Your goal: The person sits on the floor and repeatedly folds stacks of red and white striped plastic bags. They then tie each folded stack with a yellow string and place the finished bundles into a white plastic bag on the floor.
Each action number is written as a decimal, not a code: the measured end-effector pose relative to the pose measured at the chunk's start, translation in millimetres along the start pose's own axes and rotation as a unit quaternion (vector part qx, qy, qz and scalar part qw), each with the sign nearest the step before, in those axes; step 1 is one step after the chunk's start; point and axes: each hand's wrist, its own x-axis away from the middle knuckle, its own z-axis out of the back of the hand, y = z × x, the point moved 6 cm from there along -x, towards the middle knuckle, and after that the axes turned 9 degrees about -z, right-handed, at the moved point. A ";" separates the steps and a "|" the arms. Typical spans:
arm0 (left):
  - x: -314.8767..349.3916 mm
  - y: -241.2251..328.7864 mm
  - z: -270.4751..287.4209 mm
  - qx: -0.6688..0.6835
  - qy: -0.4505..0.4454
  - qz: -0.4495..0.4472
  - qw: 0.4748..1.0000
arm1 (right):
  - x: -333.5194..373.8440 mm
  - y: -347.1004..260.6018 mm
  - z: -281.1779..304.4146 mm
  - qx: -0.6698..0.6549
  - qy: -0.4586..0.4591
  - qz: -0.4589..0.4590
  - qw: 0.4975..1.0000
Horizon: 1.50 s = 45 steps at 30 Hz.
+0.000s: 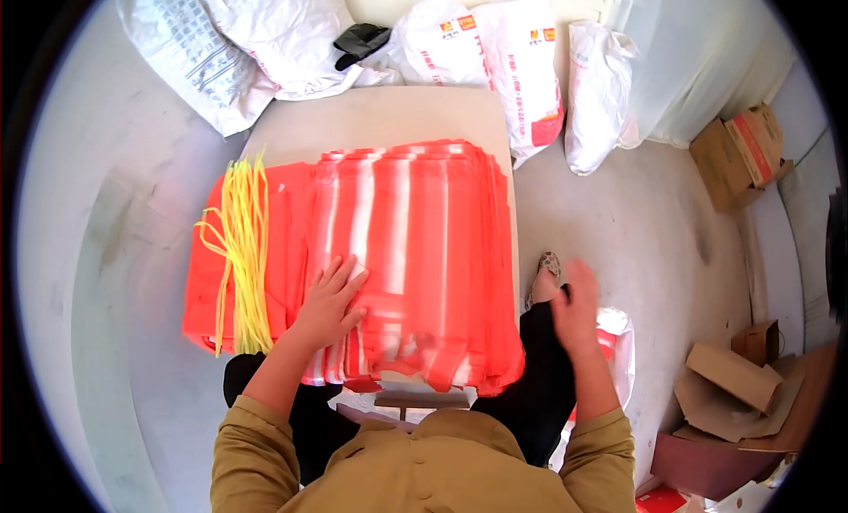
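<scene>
A thick stack of red-and-white striped plastic sheets or bags (420,239) lies on the table in front of me. Flat on its left part rests my left hand (334,303), fingers spread and holding nothing. Beside the stack, on a folded red pile (205,288), a bundle of thin yellow strips (246,248) lies lengthwise. My right hand (576,312) is in the air off the stack's right side, over my right leg. Motion smears its fingers, so I cannot make out whether it holds anything.
The beige table (389,116) reaches past the stack's far edge. White printed sacks (521,71) stand behind it. Cardboard boxes (738,155) sit at the far right, with opened cartons (738,385) nearer. A white and red bag (623,358) stands by my right leg.
</scene>
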 end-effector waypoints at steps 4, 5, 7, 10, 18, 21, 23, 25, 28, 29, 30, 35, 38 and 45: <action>4.7 3.4 15.3 -0.006 0.042 0.012 0.999 | 21.5 -131.3 -63.5 0.076 -0.136 0.255 0.954; 4.6 2.1 11.4 -0.009 0.043 0.005 0.999 | 23.2 -157.2 -72.9 0.086 -0.170 0.284 0.940; 4.5 -6.2 5.2 0.000 0.043 0.012 0.999 | 17.0 -169.8 -100.4 0.084 -0.212 0.283 0.931; -15.0 -24.8 -0.2 0.022 0.069 0.033 0.997 | -16.6 -157.0 -140.7 0.098 -0.205 0.220 0.948; -35.9 -45.9 -7.8 0.032 0.124 0.051 0.990 | -35.5 -157.7 -157.8 0.132 -0.159 0.217 0.954; -28.3 -50.8 -10.8 0.045 0.130 0.038 0.990 | -34.2 -156.4 -158.0 0.130 -0.159 0.220 0.954; -22.0 -52.0 -9.2 0.052 0.128 0.019 0.990 | -35.6 -157.2 -158.7 0.134 -0.160 0.220 0.953; -9.0 -47.6 -6.8 0.058 0.118 -0.007 0.991 | -35.8 -157.3 -160.0 0.142 -0.160 0.221 0.952; 7.5 -30.9 1.5 0.098 0.117 -0.053 0.987 | -35.8 -157.2 -161.5 0.150 -0.156 0.220 0.951; 9.4 -22.9 12.0 0.118 0.181 -0.101 0.971 | -36.5 -157.1 -161.6 0.150 -0.155 0.219 0.952; 14.3 -21.1 12.4 0.135 0.141 -0.064 0.979 | -36.0 -156.8 -161.8 0.149 -0.155 0.217 0.952; 43.5 -21.7 15.9 0.144 0.063 -0.033 0.987 | -36.3 -158.2 -162.7 0.156 -0.175 0.204 0.951; 71.1 -26.8 17.2 0.120 0.095 -0.083 0.985 | -36.6 -160.0 -160.8 0.169 -0.181 0.202 0.948; 128.9 -44.6 8.8 0.255 0.224 0.015 0.941 | -26.3 -176.8 -149.4 0.182 -0.130 0.197 0.955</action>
